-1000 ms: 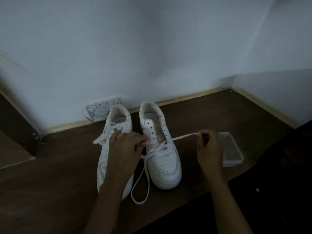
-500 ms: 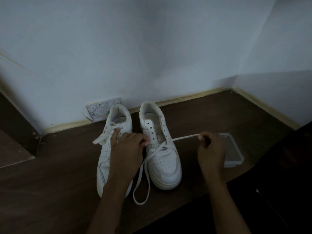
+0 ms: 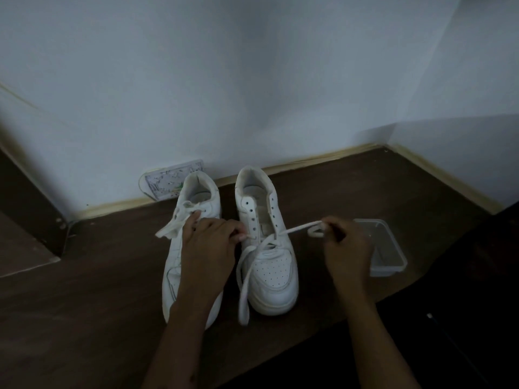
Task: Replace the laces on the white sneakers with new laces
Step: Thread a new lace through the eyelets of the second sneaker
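White leather on both sneakers, standing side by side on the dark wooden floor (image 3: pixel 84 318), heels toward the wall. The right sneaker (image 3: pixel 266 248) is the landmark: its upper eyelets are empty, and a flat white lace (image 3: pixel 247 276) crosses only the lowest holes above its toe. One end of that lace droops down beside its left flank in a long loop onto the floor. The other end runs out taut to its right, where the right hand (image 3: pixel 346 248) pinches it between curled fingers, a small loop of lace showing at the fingertips. Left of it, the left hand (image 3: pixel 209 248) rests over the left sneaker (image 3: pixel 193 209), its fingertips pinched at the landmark shoe's left eyelet row. A clear plastic container (image 3: pixel 390 254) sits to its right, just behind the right hand.
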`<state>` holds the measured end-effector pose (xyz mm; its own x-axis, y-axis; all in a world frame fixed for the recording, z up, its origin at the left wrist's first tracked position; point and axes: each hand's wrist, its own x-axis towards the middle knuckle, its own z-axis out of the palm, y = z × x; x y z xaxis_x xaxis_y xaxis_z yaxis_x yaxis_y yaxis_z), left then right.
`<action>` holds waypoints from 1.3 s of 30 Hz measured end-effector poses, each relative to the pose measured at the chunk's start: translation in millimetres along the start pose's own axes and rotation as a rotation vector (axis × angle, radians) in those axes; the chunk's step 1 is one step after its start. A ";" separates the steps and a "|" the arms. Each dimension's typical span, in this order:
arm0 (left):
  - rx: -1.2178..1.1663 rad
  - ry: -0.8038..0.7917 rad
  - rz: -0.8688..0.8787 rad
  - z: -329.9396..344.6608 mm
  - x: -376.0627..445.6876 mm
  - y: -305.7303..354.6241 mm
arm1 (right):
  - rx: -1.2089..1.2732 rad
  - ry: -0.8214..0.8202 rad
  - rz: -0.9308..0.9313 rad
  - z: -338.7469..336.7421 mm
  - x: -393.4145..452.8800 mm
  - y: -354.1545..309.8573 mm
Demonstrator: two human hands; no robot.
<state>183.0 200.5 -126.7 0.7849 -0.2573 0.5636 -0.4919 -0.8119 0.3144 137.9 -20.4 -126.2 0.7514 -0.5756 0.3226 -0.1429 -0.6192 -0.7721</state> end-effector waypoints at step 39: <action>-0.018 -0.033 -0.026 -2.0 -2.3 3.2 | -0.115 -0.280 -0.203 -0.5 0.7 -2.7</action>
<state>178.9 199.5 -125.5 0.8093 -0.2540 0.5296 -0.4780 -0.8088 0.3426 138.5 -19.4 -123.7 0.9170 -0.2757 0.2881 -0.0319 -0.7709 -0.6362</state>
